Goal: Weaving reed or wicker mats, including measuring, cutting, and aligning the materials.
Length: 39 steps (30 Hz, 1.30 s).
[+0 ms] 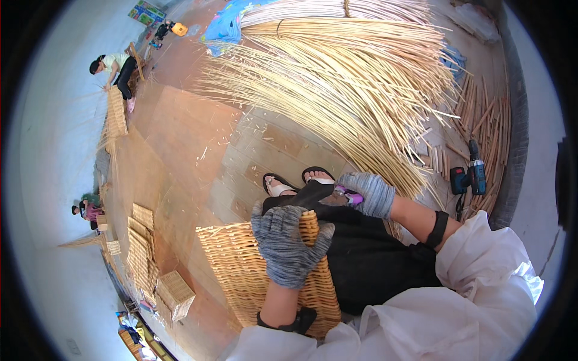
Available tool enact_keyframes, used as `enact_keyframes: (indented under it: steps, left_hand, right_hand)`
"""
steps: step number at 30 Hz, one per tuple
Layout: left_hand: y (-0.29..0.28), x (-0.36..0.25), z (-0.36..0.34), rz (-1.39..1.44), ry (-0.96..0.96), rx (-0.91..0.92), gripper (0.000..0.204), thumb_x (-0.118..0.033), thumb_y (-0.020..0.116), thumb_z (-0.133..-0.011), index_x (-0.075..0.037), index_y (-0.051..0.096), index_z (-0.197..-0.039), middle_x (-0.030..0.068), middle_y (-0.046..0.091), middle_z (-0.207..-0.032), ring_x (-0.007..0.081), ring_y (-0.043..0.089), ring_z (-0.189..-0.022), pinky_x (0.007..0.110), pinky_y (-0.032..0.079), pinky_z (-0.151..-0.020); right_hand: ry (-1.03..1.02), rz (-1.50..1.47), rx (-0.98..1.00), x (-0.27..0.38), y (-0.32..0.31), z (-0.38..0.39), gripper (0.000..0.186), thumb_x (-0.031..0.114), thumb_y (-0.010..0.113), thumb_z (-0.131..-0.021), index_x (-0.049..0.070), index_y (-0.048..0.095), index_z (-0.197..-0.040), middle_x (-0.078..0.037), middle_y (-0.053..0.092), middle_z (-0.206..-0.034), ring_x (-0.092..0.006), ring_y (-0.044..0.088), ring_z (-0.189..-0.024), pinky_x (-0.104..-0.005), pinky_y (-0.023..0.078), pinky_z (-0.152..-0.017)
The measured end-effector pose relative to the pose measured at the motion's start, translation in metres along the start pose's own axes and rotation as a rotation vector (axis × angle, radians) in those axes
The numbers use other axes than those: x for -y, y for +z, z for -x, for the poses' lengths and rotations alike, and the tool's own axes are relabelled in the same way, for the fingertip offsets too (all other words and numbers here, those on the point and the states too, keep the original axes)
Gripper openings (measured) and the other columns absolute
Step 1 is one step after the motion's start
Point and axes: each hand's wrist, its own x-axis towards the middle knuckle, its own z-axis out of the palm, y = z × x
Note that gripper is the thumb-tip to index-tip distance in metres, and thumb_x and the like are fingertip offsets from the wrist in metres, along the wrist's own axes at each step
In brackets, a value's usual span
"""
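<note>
A woven wicker piece (232, 256) rests at my left side, against my lap. My left hand (289, 249), in a grey knit glove, is closed over its thick upper rim, with the thumb to the right. In a matching glove, my right hand (372, 194) is closed round a small purple-handled tool (351, 195) beside my dark-covered knee. Most of that tool is hidden by the fingers, so its kind does not show. Dark cloth (367, 259) covers my lap.
Long bundles of pale wicker rods (355, 78) spread across the floor ahead. A cordless drill (475, 171) and cut sticks (490, 132) lie at the right. Woven panels (139, 249) and a wicker box (174, 292) stand left. Two other people (117, 69) work along the left wall.
</note>
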Motion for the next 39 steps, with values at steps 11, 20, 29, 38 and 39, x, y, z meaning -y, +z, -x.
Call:
enact_keyframes:
  steps: [11, 20, 29, 38, 39]
  left_hand:
    - [0.000, 0.002, 0.001, 0.001, 0.041, -0.046, 0.043, -0.037, 0.073, -0.058, -0.006, 0.056, -0.082, 0.0108, 0.055, -0.078, 0.0263, 0.054, -0.077, 0.047, 0.029, -0.096]
    - [0.003, 0.003, 0.003, 0.012, 0.040, -0.060, 0.041, -0.037, 0.072, -0.059, -0.005, 0.055, -0.080, 0.0103, 0.054, -0.076, 0.0260, 0.054, -0.076, 0.047, 0.029, -0.096]
    - [0.004, 0.003, 0.001, 0.023, 0.043, -0.050, 0.040, -0.035, 0.072, -0.058, -0.006, 0.055, -0.078, 0.0097, 0.053, -0.074, 0.0258, 0.053, -0.073, 0.047, 0.029, -0.096]
    - [0.002, 0.004, 0.005, -0.014, 0.028, -0.091, 0.044, -0.040, 0.071, -0.059, -0.006, 0.057, -0.083, 0.0115, 0.056, -0.080, 0.0275, 0.054, -0.080, 0.048, 0.028, -0.096]
    - [-0.002, 0.008, 0.008, -0.035, 0.046, -0.038, 0.053, -0.040, 0.073, -0.060, -0.004, 0.053, -0.095, 0.0112, 0.055, -0.087, 0.0285, 0.054, -0.083, 0.049, 0.027, -0.097]
  right_hand:
    - [0.001, 0.074, 0.036, 0.007, -0.004, 0.004, 0.035, 0.009, 0.060, -0.065, 0.005, 0.053, -0.099, -0.015, 0.057, -0.088, -0.0341, 0.055, -0.083, -0.0382, 0.045, -0.071]
    - [0.142, 0.070, 0.003, 0.020, -0.004, 0.018, 0.034, 0.017, 0.062, -0.069, 0.004, 0.052, -0.099, -0.016, 0.056, -0.086, -0.0340, 0.054, -0.082, -0.0394, 0.044, -0.072]
    - [0.444, 0.126, 0.277, 0.069, -0.005, 0.025, 0.043, 0.031, 0.063, -0.070, 0.003, 0.049, -0.101, -0.019, 0.054, -0.094, -0.0334, 0.053, -0.090, -0.0420, 0.042, -0.077]
    - [0.394, 0.356, 0.066, 0.063, -0.010, 0.024, 0.027, 0.023, 0.060, -0.072, 0.005, 0.051, -0.090, -0.015, 0.059, -0.074, -0.0340, 0.059, -0.068, -0.0419, 0.046, -0.064]
    - [0.468, 0.251, -0.016, 0.075, -0.009, 0.024, 0.024, 0.025, 0.061, -0.074, 0.006, 0.053, -0.086, -0.015, 0.059, -0.071, -0.0340, 0.058, -0.061, -0.0396, 0.047, -0.059]
